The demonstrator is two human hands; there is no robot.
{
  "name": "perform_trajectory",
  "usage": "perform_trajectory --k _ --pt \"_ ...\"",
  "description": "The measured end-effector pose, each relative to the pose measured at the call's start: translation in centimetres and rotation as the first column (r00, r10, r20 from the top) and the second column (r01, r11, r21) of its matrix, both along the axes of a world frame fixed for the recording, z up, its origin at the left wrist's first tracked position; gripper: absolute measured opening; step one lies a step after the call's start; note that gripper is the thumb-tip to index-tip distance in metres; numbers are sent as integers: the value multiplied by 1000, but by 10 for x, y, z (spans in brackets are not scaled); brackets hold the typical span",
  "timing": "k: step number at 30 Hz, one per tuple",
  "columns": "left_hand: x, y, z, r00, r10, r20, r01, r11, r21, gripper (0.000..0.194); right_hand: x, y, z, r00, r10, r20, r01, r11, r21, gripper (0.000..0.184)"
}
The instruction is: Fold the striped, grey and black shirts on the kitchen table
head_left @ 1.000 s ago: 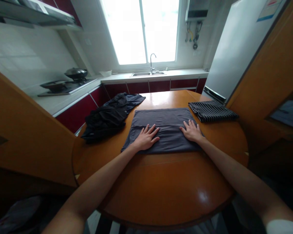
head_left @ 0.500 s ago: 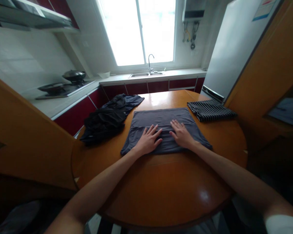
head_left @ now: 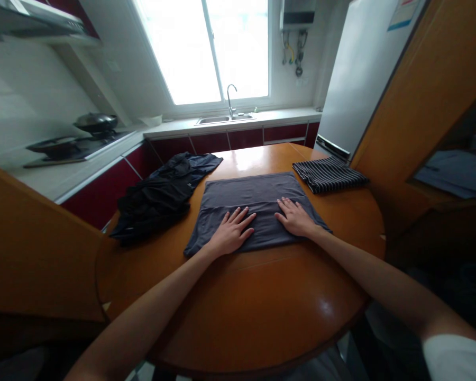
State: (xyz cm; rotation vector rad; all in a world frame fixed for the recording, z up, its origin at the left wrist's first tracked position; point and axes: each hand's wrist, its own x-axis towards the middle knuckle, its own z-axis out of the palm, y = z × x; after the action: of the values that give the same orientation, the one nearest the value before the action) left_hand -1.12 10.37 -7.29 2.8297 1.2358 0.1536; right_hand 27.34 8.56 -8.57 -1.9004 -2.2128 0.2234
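Note:
A dark grey garment point(head_left: 254, 186) lies folded into a broad flat shape on the round wooden table point(head_left: 262, 312). On its near left part rests my left hand point(head_left: 230, 233), palm down with the fingers spread. My right hand point(head_left: 294, 217) lies flat on the near right part, its thumb pointing toward the left hand. Neither hand grips the cloth. A fold line crosses the garment just beyond the fingertips. What kind of garment it is, I cannot tell.
Dark crumpled clothes point(head_left: 158, 196) lie on the table's left side. A folded black-and-white striped cloth point(head_left: 329, 174) sits at the far right. Beyond the table are a sink point(head_left: 222, 119), a stove with a lidded pan point(head_left: 96, 123), and a fridge point(head_left: 357, 79) to the right.
The view has turned slightly to the right, so everything appears shifted left. My hands have spread a little farther apart on the grey garment.

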Motion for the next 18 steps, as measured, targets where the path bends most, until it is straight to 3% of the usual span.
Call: perform_trajectory --k 9,18 --pt "-32 15 -3 987 160 -12 -160 985 -65 67 52 -6 -7 983 -185 -2 185 982 -28 67" --pt "-76 55 -4 939 339 -54 -343 935 -88 69 58 -6 -12 977 -212 -31 212 977 -13 65"
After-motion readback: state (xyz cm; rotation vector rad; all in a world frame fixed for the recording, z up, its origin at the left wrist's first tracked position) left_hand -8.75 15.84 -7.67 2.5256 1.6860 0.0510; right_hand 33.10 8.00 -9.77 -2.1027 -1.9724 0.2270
